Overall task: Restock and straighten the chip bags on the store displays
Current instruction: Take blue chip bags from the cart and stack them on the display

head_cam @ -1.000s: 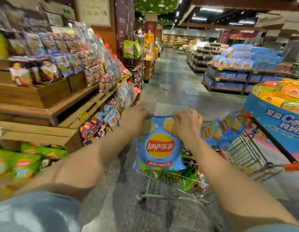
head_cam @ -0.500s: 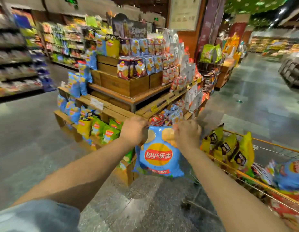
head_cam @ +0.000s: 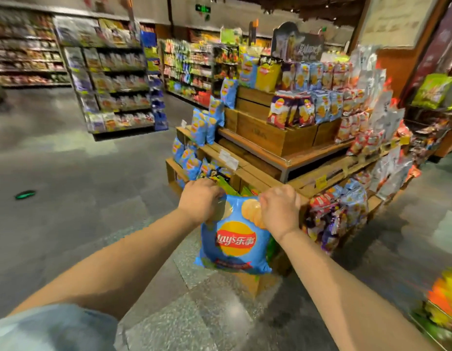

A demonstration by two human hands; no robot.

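A blue Lay's chip bag (head_cam: 233, 245) hangs upright in front of me, held by its top edge. My left hand (head_cam: 199, 200) grips the top left corner and my right hand (head_cam: 279, 210) grips the top right corner. Just behind the bag stands a stepped wooden display (head_cam: 265, 138) stacked with chip bags. More blue Lay's bags (head_cam: 202, 127) line its left side, and green bags (head_cam: 226, 184) sit on the low step right behind my hands.
Tall snack shelves (head_cam: 116, 79) stand across the aisle at the back left. Grey tiled floor (head_cam: 80, 178) spreads to the left and in front. A cart corner with orange and yellow bags (head_cam: 445, 310) shows at the bottom right. A small green item (head_cam: 25, 194) lies on the floor.
My view has swung left from the cart to the wooden display. Both hands kept their grip on the blue bag, which now hangs close to the display's front left corner.
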